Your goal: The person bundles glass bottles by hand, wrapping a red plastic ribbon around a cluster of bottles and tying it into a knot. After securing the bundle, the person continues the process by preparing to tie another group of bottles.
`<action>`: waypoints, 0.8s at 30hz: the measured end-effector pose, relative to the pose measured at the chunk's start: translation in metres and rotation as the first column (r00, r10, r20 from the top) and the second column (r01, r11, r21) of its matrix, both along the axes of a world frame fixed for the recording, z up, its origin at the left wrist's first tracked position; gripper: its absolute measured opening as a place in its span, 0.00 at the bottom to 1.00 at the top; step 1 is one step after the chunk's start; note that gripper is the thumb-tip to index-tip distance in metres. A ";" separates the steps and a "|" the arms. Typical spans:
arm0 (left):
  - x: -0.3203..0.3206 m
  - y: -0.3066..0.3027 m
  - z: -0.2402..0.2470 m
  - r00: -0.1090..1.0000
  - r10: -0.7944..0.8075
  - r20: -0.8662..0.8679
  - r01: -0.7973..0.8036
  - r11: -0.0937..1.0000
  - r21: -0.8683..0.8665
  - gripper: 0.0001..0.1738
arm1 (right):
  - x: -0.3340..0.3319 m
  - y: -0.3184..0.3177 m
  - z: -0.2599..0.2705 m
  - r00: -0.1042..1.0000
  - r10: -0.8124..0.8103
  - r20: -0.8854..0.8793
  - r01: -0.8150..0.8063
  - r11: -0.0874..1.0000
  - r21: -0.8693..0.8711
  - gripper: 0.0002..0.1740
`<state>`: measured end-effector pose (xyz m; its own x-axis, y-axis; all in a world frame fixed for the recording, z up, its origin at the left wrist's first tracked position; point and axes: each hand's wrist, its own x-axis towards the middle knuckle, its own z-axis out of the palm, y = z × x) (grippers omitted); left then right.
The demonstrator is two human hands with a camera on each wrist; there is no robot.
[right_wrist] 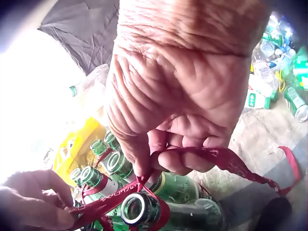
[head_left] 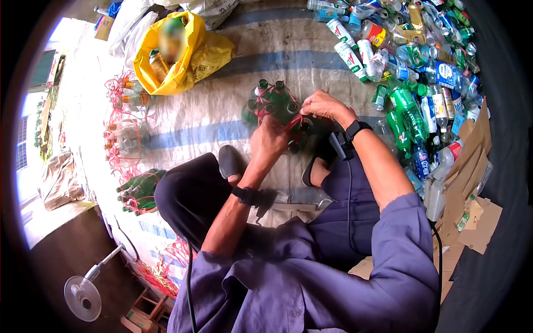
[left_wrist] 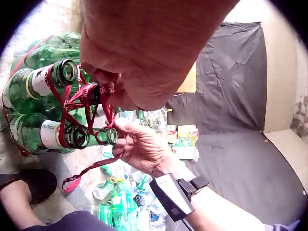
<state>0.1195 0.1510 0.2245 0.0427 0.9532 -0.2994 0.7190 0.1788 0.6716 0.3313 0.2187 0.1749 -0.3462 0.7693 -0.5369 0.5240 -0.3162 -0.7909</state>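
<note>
A bundle of green glass bottles (head_left: 250,114) stands upright on the floor sheet between the feet, a red ribbon (right_wrist: 226,161) wound around the necks. In the right wrist view my right hand (head_left: 327,106) pinches this ribbon between thumb and curled fingers, just above an open bottle mouth (right_wrist: 134,208); the ribbon's loose tail hangs off to the side. My left hand (head_left: 268,140) grips another stretch of the ribbon low at the near side of the bundle, its fingertips partly hidden in the left wrist view. Between the hands the ribbon runs taut.
At the right lies a large heap of plastic bottles and cans (head_left: 411,100), with cardboard (head_left: 463,161) beside it. A yellow bag (head_left: 191,58) stands at the far left. More tied bottles (head_left: 139,191) line the left side, near a fan (head_left: 83,298).
</note>
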 end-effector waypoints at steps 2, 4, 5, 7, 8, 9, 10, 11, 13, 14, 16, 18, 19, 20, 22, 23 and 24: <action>-0.003 -0.003 0.008 0.998 0.028 0.064 -0.026 0.999 -0.025 0.13 | 0.002 -0.002 0.003 1.000 -0.005 -0.011 0.006 1.000 0.009 0.14; -0.002 -0.004 0.014 0.990 0.060 0.129 -0.054 0.997 -0.051 0.12 | 0.002 -0.002 0.006 0.999 0.036 0.025 -0.037 0.999 0.007 0.15; -0.001 -0.004 0.015 0.994 0.045 0.098 -0.044 0.999 -0.012 0.12 | 0.002 -0.003 0.007 0.999 0.034 0.022 -0.034 0.999 0.008 0.15; -0.001 -0.003 0.018 0.998 0.026 0.064 -0.028 0.999 0.027 0.11 | 0.001 -0.005 0.008 0.996 0.069 0.055 -0.072 0.995 0.064 0.16; -0.002 -0.002 0.020 0.999 0.026 0.042 -0.027 1.000 0.003 0.11 | 0.000 -0.006 0.010 0.996 0.066 0.052 -0.069 0.996 0.063 0.16; -0.002 -0.001 0.021 0.999 0.027 0.020 -0.027 0.999 -0.019 0.11 | 0.000 -0.006 0.012 0.994 0.093 0.060 -0.098 0.991 0.089 0.16; -0.002 -0.001 0.023 1.000 0.026 0.018 -0.025 1.000 -0.018 0.11 | -0.001 -0.006 0.014 0.991 0.119 0.069 -0.126 0.985 0.116 0.16; -0.001 -0.001 0.025 1.000 -0.002 0.006 0.001 1.000 0.006 0.11 | -0.001 -0.005 0.008 0.991 0.117 0.066 -0.124 0.985 0.119 0.16; -0.004 0.000 0.022 1.000 -0.029 -0.009 0.029 0.999 0.034 0.11 | -0.001 -0.003 -0.010 0.989 0.128 0.080 -0.139 0.978 0.157 0.15; -0.008 0.000 0.013 0.999 -0.054 -0.007 0.054 0.998 0.023 0.10 | -0.001 -0.003 -0.012 0.989 0.127 0.078 -0.138 0.977 0.160 0.15; -0.012 0.000 0.000 0.997 -0.076 -0.007 0.076 0.997 0.013 0.10 | -0.001 -0.002 -0.013 0.987 0.131 0.089 -0.142 0.981 0.130 0.14; -0.011 -0.001 -0.004 0.995 -0.090 -0.044 0.089 0.996 -0.025 0.10 | -0.002 -0.003 -0.008 0.985 0.129 0.114 -0.142 0.983 0.114 0.14; -0.011 -0.004 -0.006 0.992 -0.110 -0.061 0.111 0.994 0.005 0.10 | -0.002 -0.003 -0.005 0.982 0.124 0.141 -0.138 0.986 0.096 0.14; -0.013 -0.005 -0.009 0.992 -0.109 -0.062 0.109 0.994 0.008 0.10 | -0.001 -0.003 -0.010 0.982 0.125 0.140 -0.139 0.985 0.099 0.14; -0.015 -0.006 -0.017 0.988 -0.142 -0.068 0.143 0.990 0.010 0.18 | 0.000 -0.004 -0.019 0.993 0.100 0.059 -0.108 0.983 0.148 0.14; -0.014 -0.007 -0.016 0.988 -0.135 -0.077 0.138 0.990 0.036 0.14 | -0.001 -0.004 -0.016 0.993 0.100 0.058 -0.108 0.983 0.149 0.14; -0.014 -0.007 -0.014 0.988 -0.134 -0.077 0.137 0.990 0.036 0.14 | -0.001 -0.004 -0.013 0.993 0.094 0.067 -0.102 0.987 0.125 0.14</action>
<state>0.1055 0.1443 0.2106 0.1516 0.9516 -0.2673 0.7830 0.0494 0.6201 0.3300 0.2145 0.1619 -0.3933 0.7968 -0.4587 0.5953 -0.1595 -0.7875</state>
